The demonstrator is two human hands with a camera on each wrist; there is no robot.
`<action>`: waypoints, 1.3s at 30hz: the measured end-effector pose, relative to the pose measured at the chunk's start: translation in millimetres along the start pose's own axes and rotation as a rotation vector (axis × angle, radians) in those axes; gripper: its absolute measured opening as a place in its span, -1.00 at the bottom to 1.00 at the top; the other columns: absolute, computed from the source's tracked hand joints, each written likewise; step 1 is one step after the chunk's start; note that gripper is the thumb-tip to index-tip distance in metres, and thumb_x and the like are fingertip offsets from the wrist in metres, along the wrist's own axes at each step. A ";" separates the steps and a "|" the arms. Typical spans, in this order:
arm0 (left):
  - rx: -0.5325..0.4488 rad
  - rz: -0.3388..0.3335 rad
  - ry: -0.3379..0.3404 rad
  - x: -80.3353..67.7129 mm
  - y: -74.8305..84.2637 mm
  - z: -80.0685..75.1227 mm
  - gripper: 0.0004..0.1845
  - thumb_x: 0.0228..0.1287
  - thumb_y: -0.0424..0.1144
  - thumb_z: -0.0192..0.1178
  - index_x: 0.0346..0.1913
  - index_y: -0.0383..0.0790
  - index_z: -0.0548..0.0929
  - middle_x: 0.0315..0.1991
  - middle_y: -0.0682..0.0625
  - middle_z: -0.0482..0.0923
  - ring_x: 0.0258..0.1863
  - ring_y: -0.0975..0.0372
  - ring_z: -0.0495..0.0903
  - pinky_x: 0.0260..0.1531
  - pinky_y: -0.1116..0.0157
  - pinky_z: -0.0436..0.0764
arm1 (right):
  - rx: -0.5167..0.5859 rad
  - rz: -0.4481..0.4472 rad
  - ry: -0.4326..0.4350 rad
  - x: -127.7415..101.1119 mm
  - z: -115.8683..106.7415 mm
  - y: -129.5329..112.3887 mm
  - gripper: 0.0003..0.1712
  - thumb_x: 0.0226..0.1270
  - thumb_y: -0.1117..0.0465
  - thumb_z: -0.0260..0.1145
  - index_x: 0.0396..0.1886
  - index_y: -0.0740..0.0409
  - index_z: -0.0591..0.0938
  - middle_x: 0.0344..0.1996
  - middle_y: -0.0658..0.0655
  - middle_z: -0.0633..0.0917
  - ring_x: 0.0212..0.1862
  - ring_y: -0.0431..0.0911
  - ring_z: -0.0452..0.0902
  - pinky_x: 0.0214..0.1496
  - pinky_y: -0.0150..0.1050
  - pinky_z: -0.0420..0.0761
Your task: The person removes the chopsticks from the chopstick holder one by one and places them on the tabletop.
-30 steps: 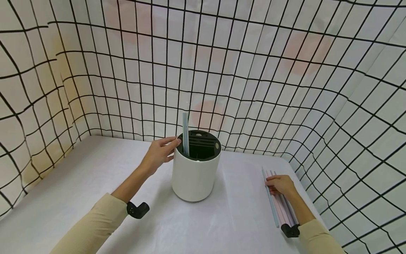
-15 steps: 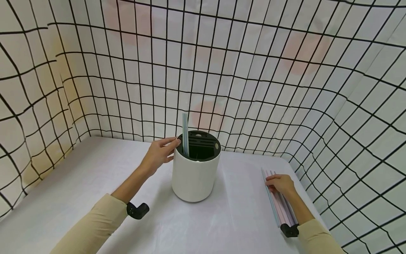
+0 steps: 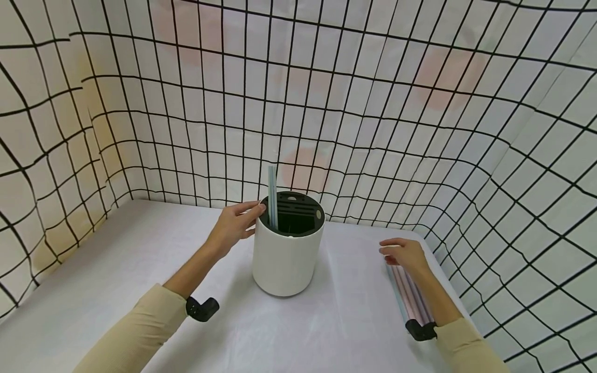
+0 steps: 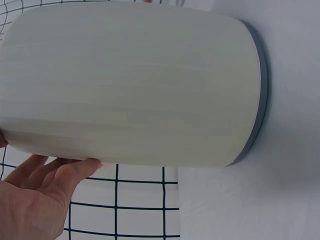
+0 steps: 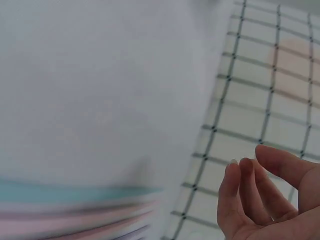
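Observation:
A white round knife-and-utensil holder (image 3: 286, 267) with a black slotted top (image 3: 295, 203) stands upright on the table. Pale blue chopstick-like sticks (image 3: 272, 191) rise from the left of its opening. My left hand (image 3: 231, 226) holds the holder at its left rim, thumb at the top edge and fingers against the side, as the left wrist view also shows. Over the far ends of a row of blue, pink and purple sticks (image 3: 407, 292) is my right hand (image 3: 407, 256). In the right wrist view its fingers (image 5: 231, 192) are loosely bent, with nothing between them.
White cloth covers the table (image 3: 280, 336). A black grid net (image 3: 308, 111) over white sheeting walls the back and both sides. The row of sticks lies near the table's right edge. Each wrist bears a black camera mount (image 3: 202, 309).
My right hand has come up off the sticks and shifted away from me, its fingers loosened. The left hand and the holder have stayed in place.

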State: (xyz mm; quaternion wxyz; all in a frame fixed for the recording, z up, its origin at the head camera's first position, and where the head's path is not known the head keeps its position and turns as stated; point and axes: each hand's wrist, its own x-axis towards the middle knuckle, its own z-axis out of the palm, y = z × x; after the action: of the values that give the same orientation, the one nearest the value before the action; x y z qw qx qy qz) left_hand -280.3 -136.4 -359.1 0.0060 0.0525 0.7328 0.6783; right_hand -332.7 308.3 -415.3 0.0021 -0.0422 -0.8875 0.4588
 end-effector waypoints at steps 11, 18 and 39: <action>-0.003 0.004 0.002 -0.6 -2.1 0.6 -0.38 0.46 0.04 0.22 0.43 -0.23 0.46 0.43 -0.15 0.44 0.40 -0.02 0.46 0.22 0.08 0.61 | 0.100 -0.173 -0.117 -31.1 23.9 -118.2 -0.63 0.37 0.07 0.41 0.09 0.13 0.70 -0.05 0.19 0.79 -0.16 -0.07 0.76 0.25 -0.02 0.67; -0.009 0.009 0.004 0.0 -3.0 -0.5 -0.38 0.46 0.05 0.22 0.42 -0.24 0.48 0.41 -0.16 0.46 0.39 -0.01 0.47 0.21 0.08 0.61 | 0.129 -0.288 -0.181 -51.8 46.5 -185.8 -0.67 0.34 0.11 0.43 0.06 0.08 0.71 -0.06 0.18 0.79 -0.06 0.08 0.76 0.37 0.23 0.51; -0.026 0.038 -0.012 -0.9 -2.5 -0.1 -0.43 0.49 0.03 0.19 0.39 -0.25 0.51 0.39 -0.17 0.48 0.38 0.00 0.48 0.22 0.04 0.60 | 0.055 -0.392 -0.341 -54.1 120.3 -239.6 -0.68 0.35 0.17 0.44 0.06 0.13 0.71 -0.08 0.14 0.81 -0.06 0.12 0.73 -0.03 -0.14 0.75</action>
State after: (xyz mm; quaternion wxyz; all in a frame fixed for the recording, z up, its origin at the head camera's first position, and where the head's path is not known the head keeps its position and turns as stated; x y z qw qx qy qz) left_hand -279.6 -136.7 -361.7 -0.0019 0.0706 0.7226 0.6876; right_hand -301.4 68.3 -287.9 -0.0574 0.2087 -0.8534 0.4741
